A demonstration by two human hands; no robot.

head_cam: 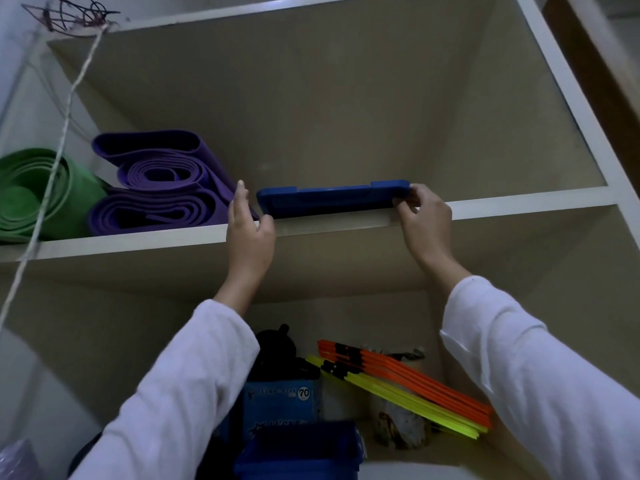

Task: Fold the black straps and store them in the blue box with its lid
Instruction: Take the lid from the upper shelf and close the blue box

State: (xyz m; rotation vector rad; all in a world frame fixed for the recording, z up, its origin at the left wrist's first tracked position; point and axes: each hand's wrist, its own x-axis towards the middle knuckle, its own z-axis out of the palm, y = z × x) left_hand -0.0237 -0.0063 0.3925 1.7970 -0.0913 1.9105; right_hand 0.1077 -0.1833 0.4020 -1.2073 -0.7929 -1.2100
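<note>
Nearest me, at the bottom edge, I see one blue box [304, 452], blurred, so I cannot tell what is in it. Just behind it stands one lighter blue carton [280, 400] marked 70, with a black bundle [277, 351] on top; I cannot tell whether those are the straps. To its right, on the lower shelf, lies one stack of orange and yellow rods [408, 386], tilted down to the right, resting over a mottled bag [398, 424].

My two white sleeves reach up to the upper shelf [138, 242]. The left hand [249, 233] has its fingers straight and together, pointing up, at the left end of the lid [332, 199]; the thumb touches the lid's lower left corner. The right hand [422, 220] pinches the lid's right end between curled fingers and thumb. The one blue lid lies flat on the upper shelf at its front edge, between both hands.

Farther left on that shelf I count two purple rolled mats [159, 188], one stacked on the other, touching the left hand's side, and one green roll [38, 195] beside them. One pale cord [59, 147] hangs diagonally in front of the green roll. At the top left corner sits one tangle of dark wire [72, 12].
</note>
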